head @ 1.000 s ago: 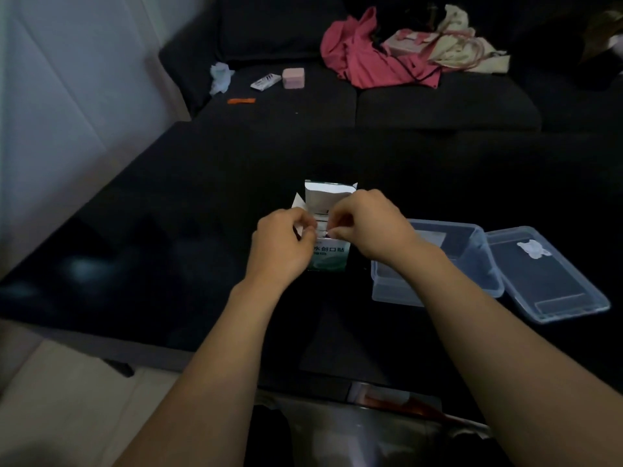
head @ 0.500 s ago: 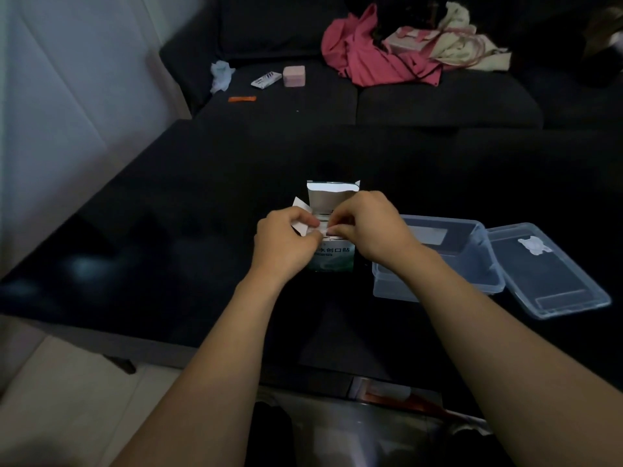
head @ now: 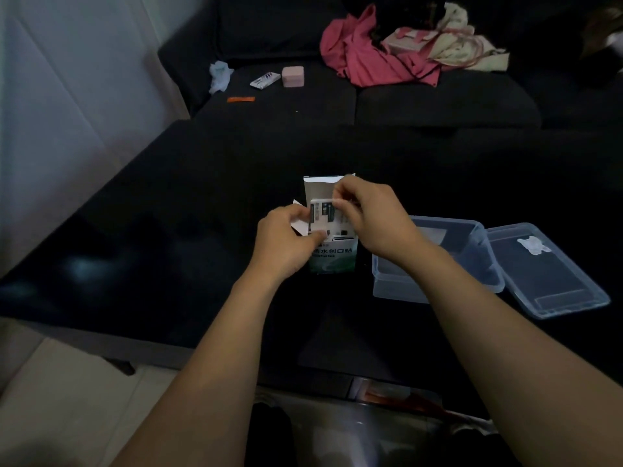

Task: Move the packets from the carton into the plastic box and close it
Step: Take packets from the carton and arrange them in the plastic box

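The step in hand was taking packets (head: 324, 214) out of the carton (head: 332, 256), which stood upright on the table (head: 168, 230). The right hand (head: 374, 219) pinched them, half out; the left hand (head: 286, 241) gripped the carton. Next, they should go into the box (head: 472, 257), which looked empty, its lid (head: 553, 281) beside it.

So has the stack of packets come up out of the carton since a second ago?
Yes. The right hand has pulled the packets upward, clear above the carton rim and towards its raised flap.
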A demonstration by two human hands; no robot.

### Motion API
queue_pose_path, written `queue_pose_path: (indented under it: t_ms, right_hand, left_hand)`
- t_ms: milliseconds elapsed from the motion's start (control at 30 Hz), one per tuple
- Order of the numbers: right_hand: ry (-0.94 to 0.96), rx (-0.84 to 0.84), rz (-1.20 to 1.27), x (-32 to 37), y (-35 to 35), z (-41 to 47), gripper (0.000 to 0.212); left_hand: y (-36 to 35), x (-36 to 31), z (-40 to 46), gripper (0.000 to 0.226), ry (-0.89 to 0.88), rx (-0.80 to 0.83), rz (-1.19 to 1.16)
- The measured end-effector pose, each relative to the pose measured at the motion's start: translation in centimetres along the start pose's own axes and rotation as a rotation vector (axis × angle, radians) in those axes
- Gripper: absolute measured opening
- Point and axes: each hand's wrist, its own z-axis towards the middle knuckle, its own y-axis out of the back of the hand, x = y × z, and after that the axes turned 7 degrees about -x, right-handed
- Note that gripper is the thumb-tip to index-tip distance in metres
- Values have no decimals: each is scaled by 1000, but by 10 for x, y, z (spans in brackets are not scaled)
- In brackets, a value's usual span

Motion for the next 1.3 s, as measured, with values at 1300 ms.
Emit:
queue_pose_path:
  t_ms: [1300]
  right_hand:
    - [-793, -658, 691, 13, 57, -65, 12]
  left_hand:
    - [-75, -92, -63, 33, 165, 79, -771]
